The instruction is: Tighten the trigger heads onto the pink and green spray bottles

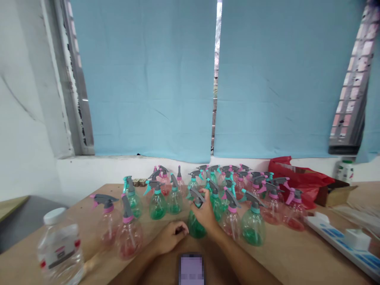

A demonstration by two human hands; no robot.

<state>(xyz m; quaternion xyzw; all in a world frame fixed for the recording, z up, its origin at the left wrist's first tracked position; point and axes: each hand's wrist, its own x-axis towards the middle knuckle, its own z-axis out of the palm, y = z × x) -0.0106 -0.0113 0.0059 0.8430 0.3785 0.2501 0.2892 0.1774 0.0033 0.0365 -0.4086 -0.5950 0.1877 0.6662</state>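
Several green and pink spray bottles with grey trigger heads stand in a cluster on the wooden table [297, 253]. My right hand [204, 215] is wrapped round the neck of a green spray bottle [196, 227] at the front of the cluster, its grey trigger head [197, 195] sticking up above my fingers. My left hand [170, 236] rests on the table just left of that bottle, fingers curled in a loose fist with nothing visible in them. Two pink spray bottles [129, 233] stand to the left of my left hand.
A clear water bottle [61, 251] with a white cap stands at the near left. A phone [192, 269] lies at the front edge. A white and blue power strip [341, 237] is at the right, with a red plastic bag [297, 178] and cardboard box [335, 192] behind it.
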